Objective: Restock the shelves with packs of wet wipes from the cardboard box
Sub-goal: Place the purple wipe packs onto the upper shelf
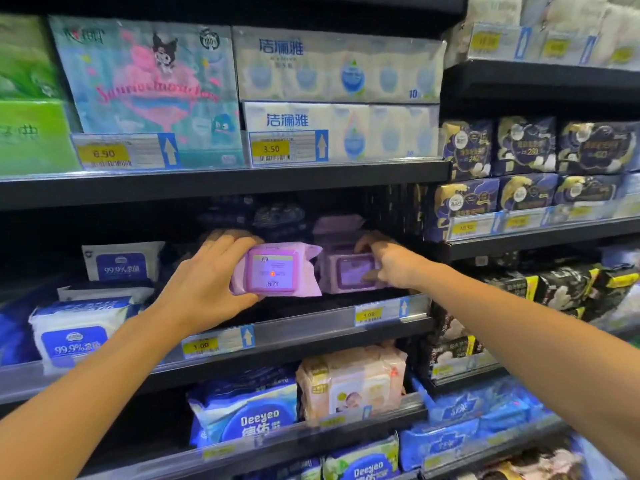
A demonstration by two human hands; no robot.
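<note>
Wet-wipe packs, pink-purple, soft film pouches with a rigid flip lid on the face. One pack [277, 270] held in the left hand [207, 282], fingers over the top, thumb beneath, at the middle shelf [311, 327] front. Second pack [346, 273] just right of it, on the shelf, gripped by the right hand [388, 261]. Judged light, squashy, slightly slick; best held across the body, beside the lid.

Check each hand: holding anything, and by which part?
Left hand grips a pink wipes pack by its left end. Right hand holds a purple wipes pack at its right end, fingers over the top.
</note>
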